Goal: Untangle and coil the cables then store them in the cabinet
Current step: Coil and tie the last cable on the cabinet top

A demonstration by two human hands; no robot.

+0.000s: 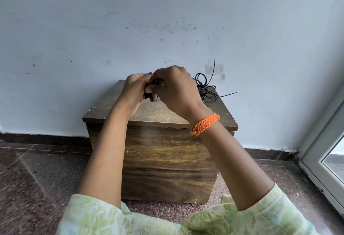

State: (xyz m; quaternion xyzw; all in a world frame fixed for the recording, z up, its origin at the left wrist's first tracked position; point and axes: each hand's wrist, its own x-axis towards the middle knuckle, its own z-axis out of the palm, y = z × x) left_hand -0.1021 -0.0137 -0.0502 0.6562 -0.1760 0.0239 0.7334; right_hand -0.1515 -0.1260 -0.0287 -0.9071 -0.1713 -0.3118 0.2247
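A small bundle of black cable (151,91) is held between both hands, raised above the top of the wooden cabinet (167,160). The left hand (135,90) is curled around the bundle from the left, its fingers closed on it and its palm turned toward the right hand. The right hand (176,89) is cupped over the bundle from the right and above, knuckles arched upward, its fingers bent down and gripping the cable; how the cable is wound inside the hands is hidden. Both wrists are bent inward so that the hands touch, and the forearms are stretched forward and converge over the cabinet. An orange braided band (204,124) is worn on the right wrist, and light green patterned sleeves (270,214) cover the upper arms. Just to the right of the right hand and behind it, a loose tangle of black cables (207,90) is lying on the rear right corner of the cabinet top, with two stiff ends sticking out toward the pale blue wall (167,21). The cabinet is standing on a dark speckled floor (37,169)
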